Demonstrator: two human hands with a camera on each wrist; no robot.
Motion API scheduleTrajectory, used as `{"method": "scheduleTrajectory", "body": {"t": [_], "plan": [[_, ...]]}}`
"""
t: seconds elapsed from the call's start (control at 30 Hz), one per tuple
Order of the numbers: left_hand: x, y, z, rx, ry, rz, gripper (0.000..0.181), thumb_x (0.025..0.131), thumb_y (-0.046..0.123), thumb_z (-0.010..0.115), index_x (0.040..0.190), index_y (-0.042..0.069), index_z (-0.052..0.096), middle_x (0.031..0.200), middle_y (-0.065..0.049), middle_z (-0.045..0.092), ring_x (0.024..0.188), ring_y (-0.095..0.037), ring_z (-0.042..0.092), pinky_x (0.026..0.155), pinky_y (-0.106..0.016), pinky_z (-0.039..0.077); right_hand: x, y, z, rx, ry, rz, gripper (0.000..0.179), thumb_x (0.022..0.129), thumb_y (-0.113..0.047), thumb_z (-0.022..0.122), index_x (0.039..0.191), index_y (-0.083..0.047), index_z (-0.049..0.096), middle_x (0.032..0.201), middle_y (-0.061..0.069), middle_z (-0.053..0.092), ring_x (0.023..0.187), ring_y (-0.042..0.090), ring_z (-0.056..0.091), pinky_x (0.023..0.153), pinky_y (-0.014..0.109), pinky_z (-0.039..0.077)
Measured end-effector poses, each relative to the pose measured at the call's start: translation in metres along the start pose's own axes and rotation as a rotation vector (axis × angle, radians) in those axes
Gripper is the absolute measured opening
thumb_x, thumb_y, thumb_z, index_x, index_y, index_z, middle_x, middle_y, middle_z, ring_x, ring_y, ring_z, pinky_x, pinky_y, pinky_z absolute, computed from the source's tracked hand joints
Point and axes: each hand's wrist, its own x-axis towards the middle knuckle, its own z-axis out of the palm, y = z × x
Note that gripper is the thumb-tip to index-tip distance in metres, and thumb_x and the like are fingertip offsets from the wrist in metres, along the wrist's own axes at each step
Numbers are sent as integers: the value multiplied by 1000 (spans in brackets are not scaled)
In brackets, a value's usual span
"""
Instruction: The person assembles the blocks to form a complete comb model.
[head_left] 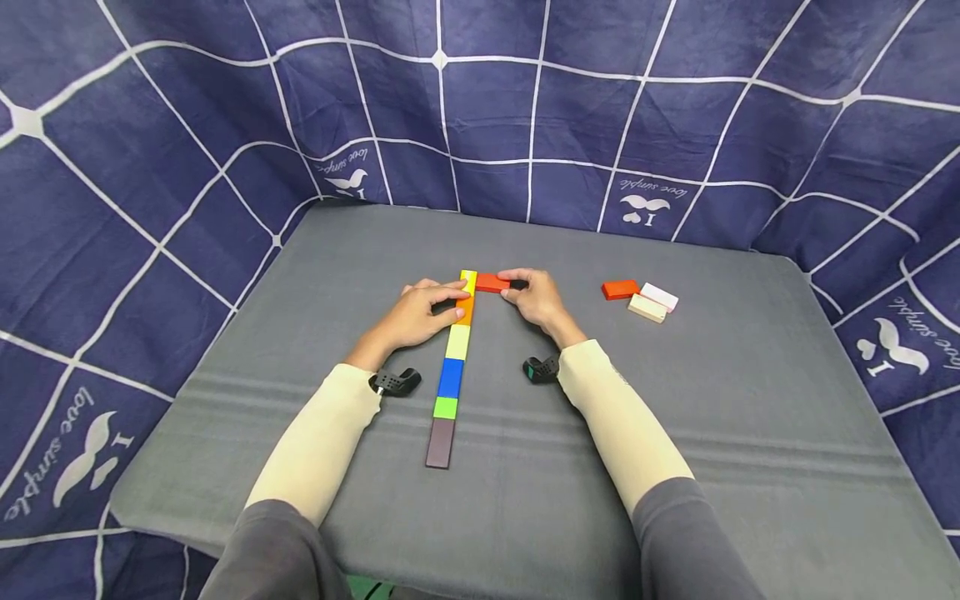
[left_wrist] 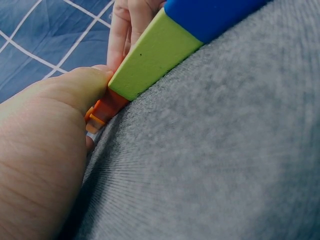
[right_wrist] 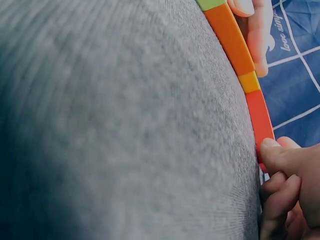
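Note:
A straight row of flat, coloured blocks lies on the grey table: yellow [head_left: 468, 276], orange [head_left: 467, 317], pale yellow-green [head_left: 457, 342], blue [head_left: 450, 379], bright green [head_left: 445, 408] and dark purple-brown [head_left: 439, 444]. At its far end a red block [head_left: 491, 283] points right, set crosswise against the yellow one. My right hand [head_left: 542, 298] pinches the red block's right end between thumb and forefinger. From the left, my left hand [head_left: 416, 315] rests its extended fingers and thumb along the yellow and orange blocks; the left wrist view shows its thumb at the orange block's side.
Off to the right lie another red block [head_left: 620, 289], a white block [head_left: 659, 297] and a cream block [head_left: 647, 308], grouped close together. Dark blue cloth [head_left: 495, 108] with white lines hangs around the grey table [head_left: 720, 400]. Each wrist wears a black device.

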Motion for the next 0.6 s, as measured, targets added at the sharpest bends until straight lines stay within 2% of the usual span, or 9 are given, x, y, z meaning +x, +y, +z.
{"method": "scheduleTrajectory", "body": {"t": [0.1,0.3,0.4,0.5,0.6], "plan": [[-1,0,1,4,2,-5,42,98,43,63,137,27,63,151,15,51,118,-12,51,94,-39,28,0,0,1,-5,1,2,31,90,-14,76,121,-18,75,110,11,71,58,10,45,54,23,36],[0,-2,3,12,2,6,43,98,45,63,137,28,63,150,17,51,118,-12,51,95,-39,29,-1,3,2,-11,7,15,34,90,-14,76,123,-21,73,105,8,68,59,10,48,54,23,38],[0,-2,4,11,3,4,43,97,46,63,137,28,64,150,17,51,118,-12,51,94,-39,29,-3,4,1,-7,0,15,36,90,-14,76,125,-22,72,89,6,65,58,10,48,53,23,38],[0,-3,4,12,7,0,43,97,45,63,137,28,64,150,17,52,118,-12,51,94,-40,29,-4,4,-2,28,-15,14,40,89,-13,77,127,-23,70,74,4,62,53,9,49,50,23,40],[0,-4,3,21,13,-1,43,97,44,63,137,28,64,150,17,52,118,-12,51,94,-40,28,-7,3,-4,86,-30,2,43,89,-11,77,130,-21,69,70,3,63,48,9,51,48,23,44]]}}
